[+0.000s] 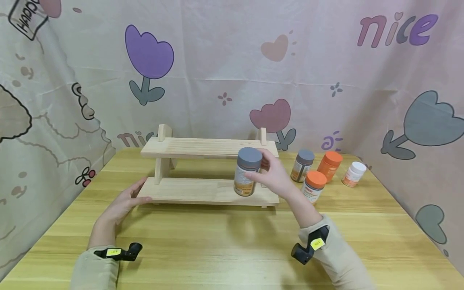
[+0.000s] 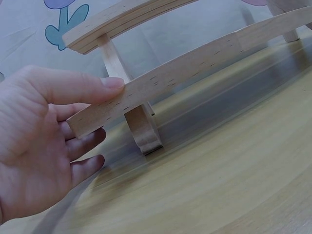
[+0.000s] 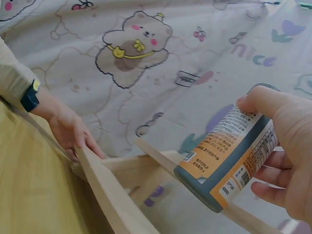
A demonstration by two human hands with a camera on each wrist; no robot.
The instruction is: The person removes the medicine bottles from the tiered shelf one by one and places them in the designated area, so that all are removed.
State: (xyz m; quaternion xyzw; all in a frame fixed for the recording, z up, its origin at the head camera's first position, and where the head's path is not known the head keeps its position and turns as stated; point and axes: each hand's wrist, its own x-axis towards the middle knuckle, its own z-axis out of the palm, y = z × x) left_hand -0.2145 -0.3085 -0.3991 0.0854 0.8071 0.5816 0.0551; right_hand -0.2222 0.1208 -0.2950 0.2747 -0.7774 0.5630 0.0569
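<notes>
A two-tier wooden shelf (image 1: 203, 191) stands on the table. My left hand (image 1: 121, 205) grips the left end of its lower board; in the left wrist view the thumb (image 2: 83, 87) lies on the board's front edge, the other fingers around its end. In my right hand (image 1: 277, 177) is a grey pill bottle (image 1: 243, 180) with a grey lid and a white-and-orange label, held by thumb and fingers. It is near the right part of the shelf, in front of the upper board. The right wrist view shows the bottle (image 3: 226, 151) tilted, its base apart from the boards.
Right of the shelf stand another grey-lidded bottle (image 1: 302, 166), an orange bottle (image 1: 330, 167), a white-labelled bottle with an orange lid (image 1: 313, 186) and a small white bottle (image 1: 353, 175). A printed curtain (image 1: 217, 60) hangs behind the wooden table (image 1: 203, 249).
</notes>
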